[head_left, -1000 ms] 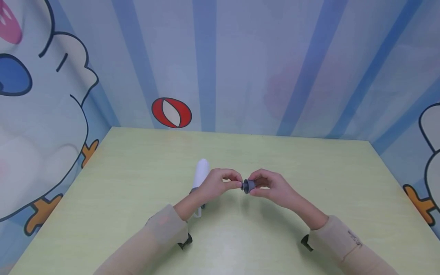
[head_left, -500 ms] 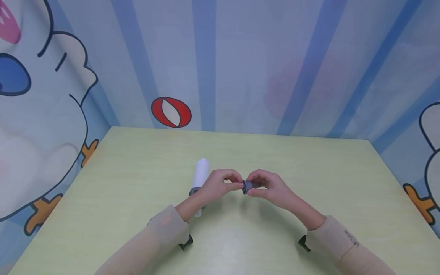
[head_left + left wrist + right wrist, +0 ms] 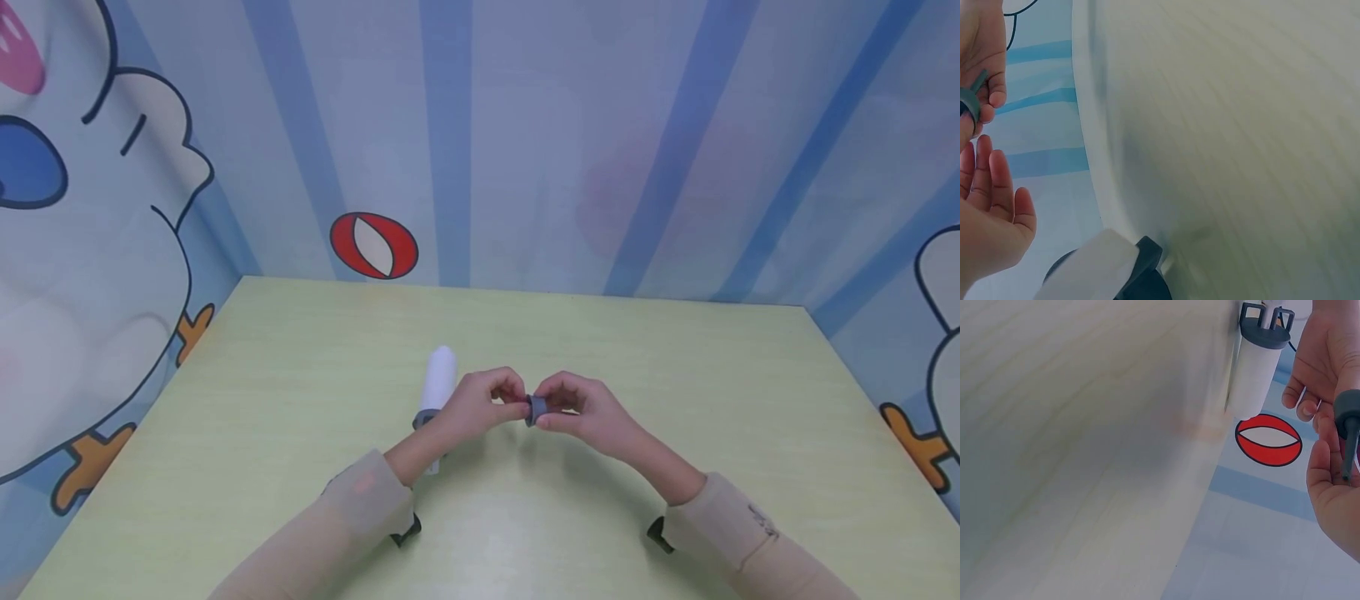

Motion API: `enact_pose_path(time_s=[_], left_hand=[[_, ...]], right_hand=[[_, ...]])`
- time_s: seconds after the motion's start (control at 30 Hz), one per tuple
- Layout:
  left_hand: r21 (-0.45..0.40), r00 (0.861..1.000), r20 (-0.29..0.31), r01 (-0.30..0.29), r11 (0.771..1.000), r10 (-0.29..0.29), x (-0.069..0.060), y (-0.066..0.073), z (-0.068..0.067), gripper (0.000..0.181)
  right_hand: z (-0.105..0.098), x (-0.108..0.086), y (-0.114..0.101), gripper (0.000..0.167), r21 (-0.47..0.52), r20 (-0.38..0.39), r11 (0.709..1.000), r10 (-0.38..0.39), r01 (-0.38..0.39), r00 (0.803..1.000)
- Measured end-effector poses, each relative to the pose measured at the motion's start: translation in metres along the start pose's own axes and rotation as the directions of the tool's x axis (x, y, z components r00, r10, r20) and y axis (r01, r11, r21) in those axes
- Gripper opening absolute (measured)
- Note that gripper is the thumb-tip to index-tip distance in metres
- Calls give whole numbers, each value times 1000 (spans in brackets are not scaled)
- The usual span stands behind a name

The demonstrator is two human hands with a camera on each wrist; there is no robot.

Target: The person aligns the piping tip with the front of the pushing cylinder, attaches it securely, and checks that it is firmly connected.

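A small grey nozzle (image 3: 537, 408), with a wide round collar and a thin stem, is held between both hands above the table. My right hand (image 3: 592, 414) grips it from the right, on its stem side; the right wrist view shows the thin stem of the nozzle (image 3: 1350, 447) along the fingers. At the wide end, my left hand (image 3: 480, 404) pinches a small dark piece against the rim, mostly hidden by the fingertips. Behind the left forearm lies a white cylinder (image 3: 439, 379) with a grey flanged collar (image 3: 425, 417), partly covered by the wrist.
The pale wooden table (image 3: 637, 358) spreads out around both hands. A blue striped backdrop (image 3: 525, 150) with cartoon figures stands behind it. The white cylinder (image 3: 1252, 378) shows its grey looped end in the right wrist view.
The small dark piece in my left fingers has come up against the nozzle's wide end, and the gap between the hands has narrowed. The white cylinder has stayed in place.
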State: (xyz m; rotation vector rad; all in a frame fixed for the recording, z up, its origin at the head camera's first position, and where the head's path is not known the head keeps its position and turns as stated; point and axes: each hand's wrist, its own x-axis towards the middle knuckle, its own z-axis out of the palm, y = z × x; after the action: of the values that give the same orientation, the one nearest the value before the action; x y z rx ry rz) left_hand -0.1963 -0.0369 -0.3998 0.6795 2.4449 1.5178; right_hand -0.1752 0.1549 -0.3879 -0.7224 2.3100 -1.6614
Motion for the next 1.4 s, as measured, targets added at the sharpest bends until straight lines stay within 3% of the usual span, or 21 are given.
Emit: enact_pose_path(time_s=[0.33,0.67,1.2,1.4], left_hand=[[18,1000,18,-12,1000,11,0,2,0,12],[78,999,28,-46,996,44,-2,5,-2,10],[146,997,34,-78,986,73,-1,-1,-4,10],[177,997,34,-80,981,75,-1,-6,-8,19]], right_hand=[[3,0,-2,25,-99,-18,995,-6,4,1000],[5,1,-3,25,-125,-27,992,19,-22,999],[5,3,0,25,-112,-11,993,40,-41,999],[3,4,3,24,-104,-29,993,60,-63,998]])
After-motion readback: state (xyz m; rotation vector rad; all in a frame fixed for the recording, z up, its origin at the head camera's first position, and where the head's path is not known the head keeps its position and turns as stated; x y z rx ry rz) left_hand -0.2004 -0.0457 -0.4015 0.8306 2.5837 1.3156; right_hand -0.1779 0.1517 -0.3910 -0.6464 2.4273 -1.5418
